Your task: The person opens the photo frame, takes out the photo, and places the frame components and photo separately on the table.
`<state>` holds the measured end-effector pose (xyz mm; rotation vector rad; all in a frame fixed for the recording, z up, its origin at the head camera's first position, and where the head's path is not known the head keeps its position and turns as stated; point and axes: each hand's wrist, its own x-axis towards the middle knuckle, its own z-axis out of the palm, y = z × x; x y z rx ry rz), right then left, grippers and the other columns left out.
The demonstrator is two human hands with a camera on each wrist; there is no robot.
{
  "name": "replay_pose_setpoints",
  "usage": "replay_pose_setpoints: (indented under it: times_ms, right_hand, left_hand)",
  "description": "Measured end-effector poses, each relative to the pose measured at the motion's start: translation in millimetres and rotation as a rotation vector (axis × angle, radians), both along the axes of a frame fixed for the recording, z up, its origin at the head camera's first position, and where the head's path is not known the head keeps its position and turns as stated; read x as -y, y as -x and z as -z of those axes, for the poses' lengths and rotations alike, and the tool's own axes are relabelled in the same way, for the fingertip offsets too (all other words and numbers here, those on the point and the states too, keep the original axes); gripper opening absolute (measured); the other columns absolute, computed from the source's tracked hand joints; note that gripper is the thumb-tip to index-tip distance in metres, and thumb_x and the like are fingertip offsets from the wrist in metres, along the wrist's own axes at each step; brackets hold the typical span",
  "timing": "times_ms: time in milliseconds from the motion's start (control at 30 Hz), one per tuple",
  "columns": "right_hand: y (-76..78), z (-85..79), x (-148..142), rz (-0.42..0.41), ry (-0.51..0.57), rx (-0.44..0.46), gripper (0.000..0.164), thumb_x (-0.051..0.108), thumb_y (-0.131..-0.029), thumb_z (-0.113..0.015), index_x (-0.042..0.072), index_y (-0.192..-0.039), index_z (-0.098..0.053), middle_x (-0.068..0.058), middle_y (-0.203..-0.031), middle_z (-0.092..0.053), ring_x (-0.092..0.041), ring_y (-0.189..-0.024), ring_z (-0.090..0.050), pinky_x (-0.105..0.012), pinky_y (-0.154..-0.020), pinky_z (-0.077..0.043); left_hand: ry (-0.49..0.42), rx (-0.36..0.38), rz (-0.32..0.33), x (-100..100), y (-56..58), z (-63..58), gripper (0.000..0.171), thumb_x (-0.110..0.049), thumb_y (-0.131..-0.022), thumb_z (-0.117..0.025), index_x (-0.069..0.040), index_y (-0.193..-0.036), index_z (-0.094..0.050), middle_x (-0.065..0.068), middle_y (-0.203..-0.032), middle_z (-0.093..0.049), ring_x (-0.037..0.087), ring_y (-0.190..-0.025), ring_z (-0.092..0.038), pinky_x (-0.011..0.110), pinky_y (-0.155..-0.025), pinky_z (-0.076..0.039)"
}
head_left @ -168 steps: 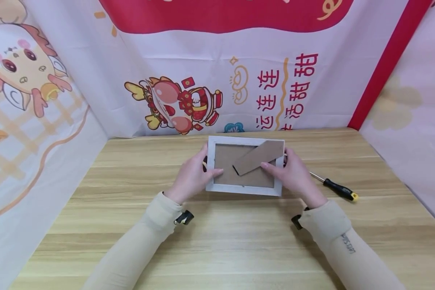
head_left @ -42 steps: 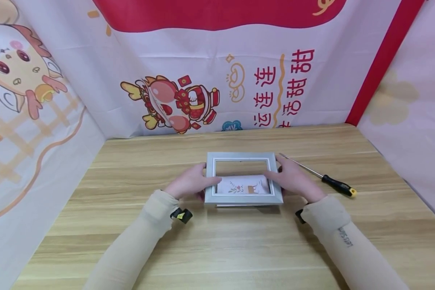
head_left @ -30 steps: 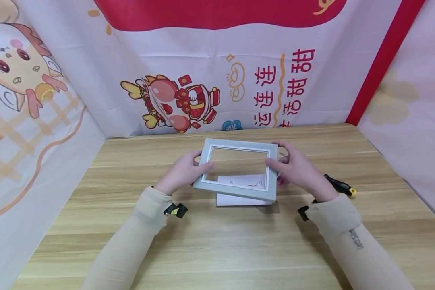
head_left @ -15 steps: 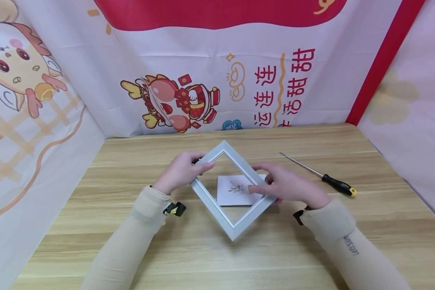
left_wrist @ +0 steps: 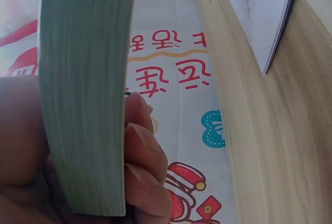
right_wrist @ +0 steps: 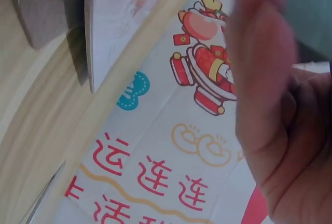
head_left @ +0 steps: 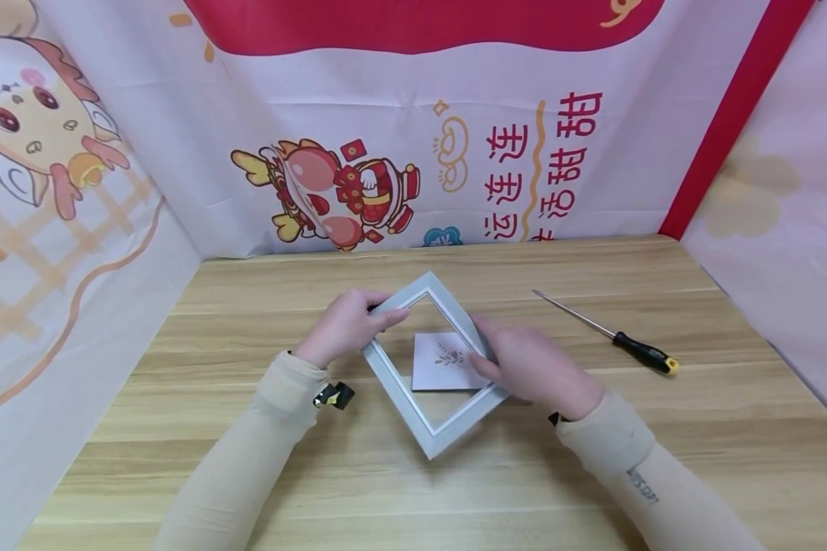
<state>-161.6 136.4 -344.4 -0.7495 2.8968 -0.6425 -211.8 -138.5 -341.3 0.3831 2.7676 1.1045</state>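
Observation:
A pale grey-green picture frame (head_left: 401, 399) stands diagonally in the air, one corner up, its opening see-through. My left hand (head_left: 344, 325) grips its left corner, thumb on the front face and fingers curled behind, as the left wrist view shows on the frame's edge (left_wrist: 85, 94). At the right corner my right hand (head_left: 540, 367) holds the frame, thumb reaching over the front; its other fingers are mostly hidden. Below, seen through the opening, a white card (head_left: 441, 363) with a printed sprig lies on its backing board, whose brown stand leg (right_wrist: 39, 6) shows in the right wrist view.
A screwdriver (head_left: 644, 353) with a black and yellow handle lies on the wooden table (head_left: 400, 505), right of the frame. Behind the table hangs a printed white and red cloth (head_left: 379, 92), with more printed cloth at both sides.
The frame first showed its back with the board in it. It was then lifted off the card and board and turned diagonally. Lately, the right hand has shifted slightly at its corner.

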Motion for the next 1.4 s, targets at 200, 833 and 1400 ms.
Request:
replay_pose_setpoints:
  times_ms: [200,833,1400]
  right_hand:
    - [-2.1,-5.5,1,0.003,0.052,-0.001,0.065,0.026,-0.1,-0.059,-0.004,-0.15,-0.032,-0.016,-0.098,-0.066,-0.018,-0.073,-0.061,-0.033,-0.064,-0.055]
    - [91.4,-0.2,-18,0.297,0.128,0.24,0.025,0.018,-0.104,-0.043,-0.003,-0.114,-0.05,-0.017,-0.076,-0.058,-0.023,-0.05,-0.059,-0.038,-0.049,-0.055]
    - [140.4,33.0,2,0.371,-0.167,0.298,0.022,0.022,-0.097,-0.055,0.003,-0.09,-0.062,-0.014,-0.079,-0.063,-0.025,-0.059,-0.06,-0.035,-0.049,-0.052]
  left_hand:
    - [-0.023,-0.017,-0.028,7,-0.1,-4.2,0.042,-0.049,-0.095,-0.062,-0.016,-0.12,-0.071,0.004,-0.085,-0.065,0.021,-0.073,-0.057,0.034,-0.064,-0.049]
    - [0.042,-0.004,-0.013,17,-0.5,-15.7,0.043,-0.043,-0.098,-0.061,-0.014,-0.129,-0.068,0.003,-0.105,-0.068,0.022,-0.089,-0.061,0.035,-0.072,-0.053]
    - [0.194,0.009,0.183,-15,-7.4,14.1,0.022,-0.03,-0.094,-0.07,-0.016,-0.111,-0.076,-0.005,-0.088,-0.067,0.018,-0.078,-0.058,0.031,-0.067,-0.05]
